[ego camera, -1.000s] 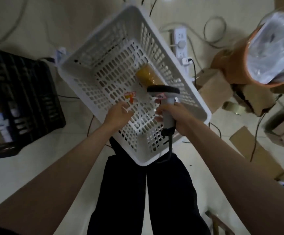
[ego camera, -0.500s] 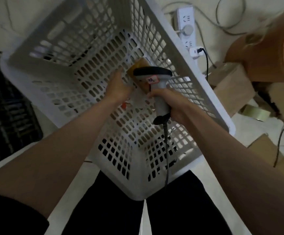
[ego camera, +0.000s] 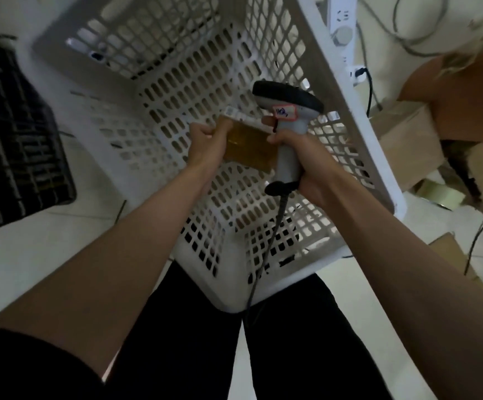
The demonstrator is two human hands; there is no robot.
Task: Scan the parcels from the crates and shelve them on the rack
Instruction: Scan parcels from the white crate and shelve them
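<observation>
A white perforated crate (ego camera: pixel 358 134) fills the middle of the head view, seen from above. My left hand (ego camera: pixel 208 145) grips a small brown taped parcel (ego camera: pixel 249 148) with a white label strip along its far edge, held up inside the crate. Just to the right, my right hand (ego camera: pixel 301 166) grips the handle of a grey barcode scanner (ego camera: pixel 286 111) with a black head and a red-bordered sticker. The scanner head sits right beside the parcel's label edge. Its cable hangs down over the crate's near corner.
A black crate (ego camera: pixel 18 134) lies on the floor at the left. Cardboard boxes (ego camera: pixel 405 145) and an orange bin (ego camera: pixel 471 90) crowd the right side. A white power strip (ego camera: pixel 341 27) with cables lies beyond the crate. My black-trousered legs (ego camera: pixel 176 342) are below.
My left hand reached to the crate bottom, took hold of the brown parcel and lifted it beside the scanner. The view moved closer over the crate.
</observation>
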